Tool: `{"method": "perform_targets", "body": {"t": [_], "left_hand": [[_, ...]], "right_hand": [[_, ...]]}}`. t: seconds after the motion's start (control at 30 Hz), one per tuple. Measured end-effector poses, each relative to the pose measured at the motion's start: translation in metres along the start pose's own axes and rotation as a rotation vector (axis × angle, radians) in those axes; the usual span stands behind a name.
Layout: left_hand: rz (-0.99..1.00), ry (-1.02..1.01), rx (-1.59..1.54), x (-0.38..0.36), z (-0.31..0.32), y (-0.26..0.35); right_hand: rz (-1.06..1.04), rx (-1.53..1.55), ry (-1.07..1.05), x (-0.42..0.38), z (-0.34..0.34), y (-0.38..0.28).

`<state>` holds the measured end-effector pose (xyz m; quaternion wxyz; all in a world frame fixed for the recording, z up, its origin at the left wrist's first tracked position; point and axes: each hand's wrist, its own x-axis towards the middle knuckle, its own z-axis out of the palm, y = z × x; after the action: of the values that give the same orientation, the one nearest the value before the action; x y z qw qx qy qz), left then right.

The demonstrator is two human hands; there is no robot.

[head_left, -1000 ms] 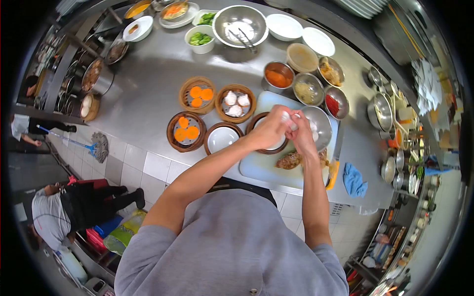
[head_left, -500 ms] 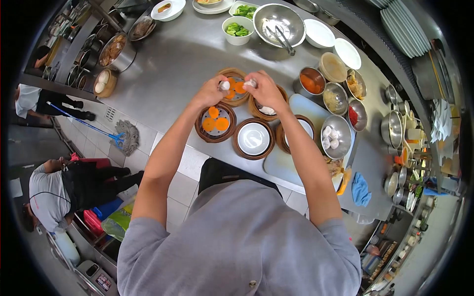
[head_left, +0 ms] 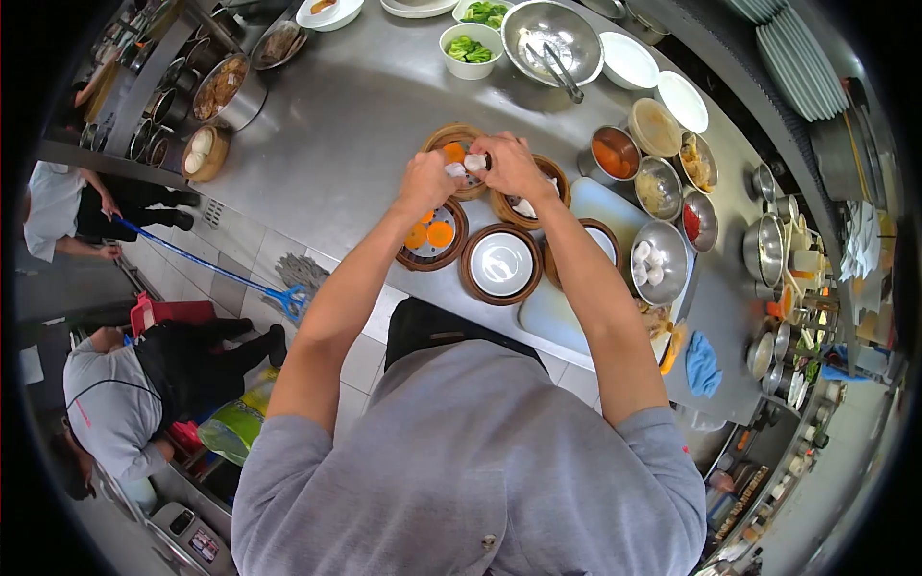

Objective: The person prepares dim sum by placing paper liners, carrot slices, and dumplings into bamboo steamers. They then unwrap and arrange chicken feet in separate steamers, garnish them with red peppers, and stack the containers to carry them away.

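My left hand (head_left: pixel 427 182) pinches a small white dumpling (head_left: pixel 454 170) over the back bamboo steamer (head_left: pixel 434 140), which has orange carrot slices (head_left: pixel 454 152) in it. Close beside it, my right hand (head_left: pixel 511 167) has its fingers closed on another white dumpling (head_left: pixel 475 162). Below my left hand is a second steamer with round carrot slices (head_left: pixel 440 234). A further steamer (head_left: pixel 560 182) with white pieces is partly hidden by my right hand. Nearer to me, a white dish (head_left: pixel 500 264) sits inside a steamer. My right forearm partly covers another steamer (head_left: pixel 554 266).
Right of my arm, a metal bowl (head_left: pixel 674 273) holds several white dumplings beside a cutting board (head_left: pixel 600 206). Bowls of orange, yellow and red food stand behind. Tongs (head_left: pixel 557 67) rest in a large bowl (head_left: pixel 538 24). A person mops the floor at left; another bends below.
My two hands have come closer together over the back steamer, bringing the dumplings nearly side by side. At left, the mop has moved right and toward the table.
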<state>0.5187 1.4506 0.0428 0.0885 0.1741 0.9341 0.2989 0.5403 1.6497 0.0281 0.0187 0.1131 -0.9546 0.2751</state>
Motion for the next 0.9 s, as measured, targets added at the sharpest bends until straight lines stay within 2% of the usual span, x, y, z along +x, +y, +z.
{"method": "perform_targets", "body": {"t": [0.17, 0.27, 0.33, 0.4, 0.5, 0.53, 0.6, 0.7, 0.8, 0.9], "left_hand": [[-0.047, 0.047, 0.032, -0.003, 0.01, 0.002], [0.025, 0.114, 0.093, -0.015, 0.0, 0.017], [-0.028, 0.122, 0.039, -0.02, -0.005, 0.022], [0.025, 0.243, -0.039, -0.022, 0.0, 0.014], [-0.009, 0.208, -0.128, -0.025, 0.002, 0.023], [0.061, 0.237, -0.171, -0.028, 0.005, 0.031], [0.135, 0.194, -0.29, -0.028, 0.018, 0.053], [0.313, 0.139, -0.372, -0.027, 0.049, 0.1], [0.446, 0.038, -0.372, -0.031, 0.077, 0.151], [0.479, -0.12, -0.463, -0.038, 0.102, 0.183]], "right_hand": [[-0.018, 0.053, 0.02, -0.004, 0.003, 0.004], [-0.04, 0.037, 0.07, -0.017, -0.015, -0.004], [-0.017, 0.117, 0.123, -0.045, -0.046, -0.009], [0.027, 0.191, 0.168, -0.079, -0.078, -0.008], [0.17, 0.105, 0.311, -0.159, -0.124, 0.035], [0.218, 0.063, 0.348, -0.19, -0.136, 0.059], [0.442, -0.061, 0.312, -0.25, -0.144, 0.11], [0.605, -0.131, 0.17, -0.299, -0.135, 0.139], [0.519, -0.089, 0.227, -0.309, -0.12, 0.161], [0.513, 0.053, 0.429, -0.313, -0.126, 0.161]]}}
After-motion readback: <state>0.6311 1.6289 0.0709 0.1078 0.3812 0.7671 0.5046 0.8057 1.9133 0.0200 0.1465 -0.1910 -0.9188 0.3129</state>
